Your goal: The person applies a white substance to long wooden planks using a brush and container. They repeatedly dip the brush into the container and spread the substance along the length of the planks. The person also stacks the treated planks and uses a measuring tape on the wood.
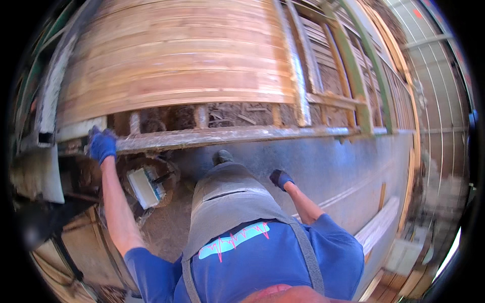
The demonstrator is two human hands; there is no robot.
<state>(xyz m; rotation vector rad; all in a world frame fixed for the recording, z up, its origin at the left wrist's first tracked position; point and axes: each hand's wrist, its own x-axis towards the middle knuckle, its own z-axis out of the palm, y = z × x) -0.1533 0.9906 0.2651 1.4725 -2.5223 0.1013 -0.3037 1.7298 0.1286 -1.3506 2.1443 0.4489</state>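
Observation:
My left hand (103, 144), in a blue glove with dark fingers, rests at the left end of a worn metal rail (202, 138), beside a short pale strip (83, 129). Its fingers are blurred, and whether they grip the rail is unclear. Beyond the rail lies a wide panel of narrow wooden strips (177, 55) set edge to edge. My right hand (281, 178), gloved the same way, hangs apart from the rail above the floor. Its fingers look curled, with nothing visible in them.
A bin (146, 187) with a white block-shaped thing stands below my left arm. Green and metal frame bars (353, 65) run at the right, and wood scraps (232, 113) lie under the panel. Long boards (379, 222) lean at the far right beside the grey floor (323, 166).

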